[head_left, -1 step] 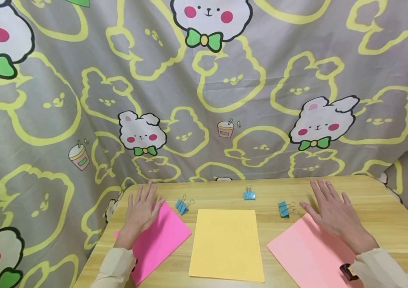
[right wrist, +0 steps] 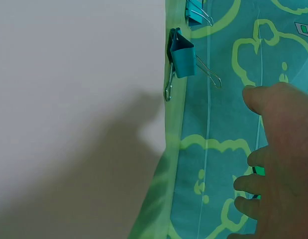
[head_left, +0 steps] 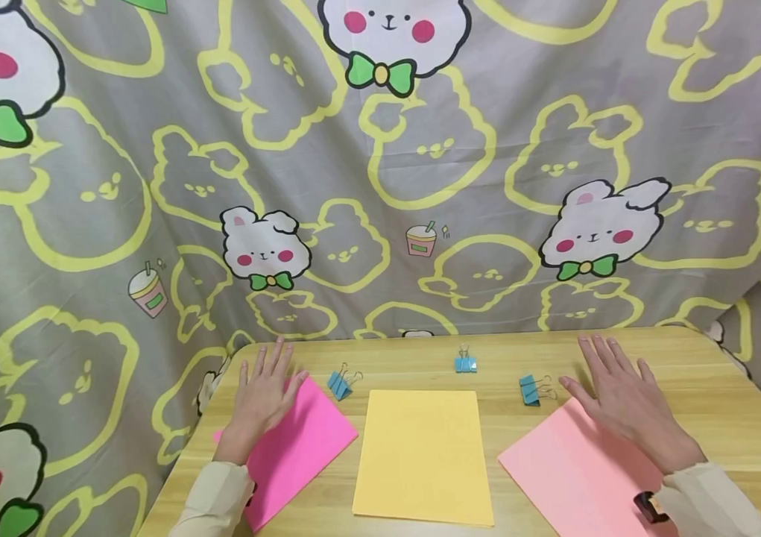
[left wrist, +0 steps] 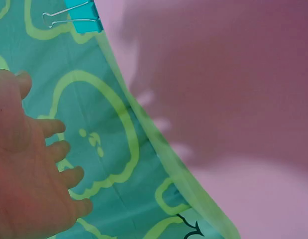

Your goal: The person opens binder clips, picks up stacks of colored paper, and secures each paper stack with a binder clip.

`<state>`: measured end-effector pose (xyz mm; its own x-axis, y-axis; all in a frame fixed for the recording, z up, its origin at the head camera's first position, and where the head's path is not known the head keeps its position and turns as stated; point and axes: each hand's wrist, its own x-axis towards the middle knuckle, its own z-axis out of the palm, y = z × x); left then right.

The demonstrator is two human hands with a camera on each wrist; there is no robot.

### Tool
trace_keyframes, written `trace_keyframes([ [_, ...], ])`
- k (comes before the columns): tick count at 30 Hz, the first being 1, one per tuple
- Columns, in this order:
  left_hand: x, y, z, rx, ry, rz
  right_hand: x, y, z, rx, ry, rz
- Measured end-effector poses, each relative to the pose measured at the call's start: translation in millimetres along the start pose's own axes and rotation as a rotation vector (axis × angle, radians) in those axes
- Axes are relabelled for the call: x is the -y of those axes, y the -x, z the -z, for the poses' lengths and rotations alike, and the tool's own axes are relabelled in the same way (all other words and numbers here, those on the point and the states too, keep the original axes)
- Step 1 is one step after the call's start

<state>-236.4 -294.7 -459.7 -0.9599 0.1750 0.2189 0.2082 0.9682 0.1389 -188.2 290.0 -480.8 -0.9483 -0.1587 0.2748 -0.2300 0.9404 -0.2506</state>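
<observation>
My left hand (head_left: 261, 403), palm down with its fingers straight, overlaps the far left part of a bright pink stack of paper (head_left: 309, 447) in the head view. Over the far edge of a light pink stack of paper (head_left: 564, 470), my right hand (head_left: 624, 399) is spread with its thumb apart. Neither hand holds anything. Each casts a shadow on the paper in its wrist view. Between the hands lies a yellow stack of paper (head_left: 423, 455). One blue binder clip (head_left: 339, 385) is beside my left thumb; another binder clip (head_left: 529, 390) is near my right thumb.
A third blue binder clip (head_left: 465, 365) stands behind the yellow paper, its wire handles up. Everything lies on a wooden table (head_left: 407, 362). A grey patterned curtain (head_left: 420, 283) hangs along the table's back edge and its left side.
</observation>
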Motion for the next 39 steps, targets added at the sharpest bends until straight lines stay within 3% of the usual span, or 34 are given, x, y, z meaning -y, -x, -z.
trace_keyframes([
  [7,3.0,2.2,-2.3,-0.012,0.030,-0.001,2,0.2,-2,0.043,0.005,-0.004],
  [11,7.6,1.3,-2.9,-0.006,0.027,0.012,6,0.6,0,0.027,-0.002,-0.004],
  [16,14.1,2.4,0.7,0.028,0.053,0.049,24,-2.9,8,-0.047,-0.069,0.026],
  [22,23.9,1.8,15.1,0.027,0.108,0.097,53,-15.2,10,-0.149,-0.108,0.095],
  [33,50.0,19.4,23.6,0.008,0.228,0.165,104,-37.7,-28,-0.189,-0.317,0.091],
  [39,53.5,30.3,28.1,0.078,0.275,0.227,133,-48.9,-50,-0.135,-0.412,0.093],
])
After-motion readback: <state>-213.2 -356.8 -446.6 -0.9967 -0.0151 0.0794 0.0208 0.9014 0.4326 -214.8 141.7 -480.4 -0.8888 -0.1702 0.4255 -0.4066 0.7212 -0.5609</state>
